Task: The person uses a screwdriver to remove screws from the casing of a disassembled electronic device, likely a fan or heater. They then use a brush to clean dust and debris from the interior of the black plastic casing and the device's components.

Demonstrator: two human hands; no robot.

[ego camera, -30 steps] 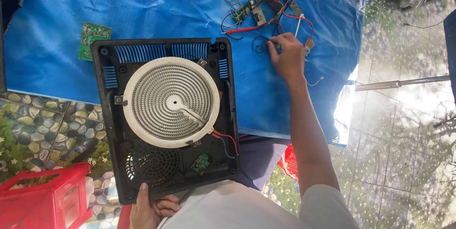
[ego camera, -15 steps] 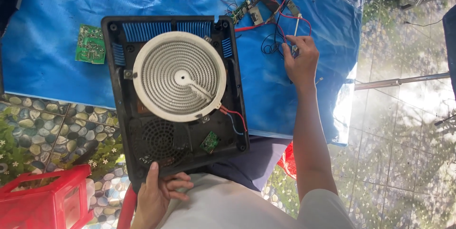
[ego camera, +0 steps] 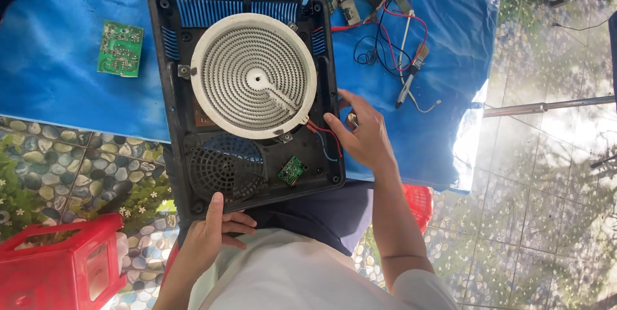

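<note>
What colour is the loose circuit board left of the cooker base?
Green, lying on the blue sheet; the loose circuit board shows best in the head view.

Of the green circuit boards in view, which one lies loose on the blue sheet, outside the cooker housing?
The larger green board, left of the black housing. The small green board sits inside the housing beside the round fan grille.
</note>
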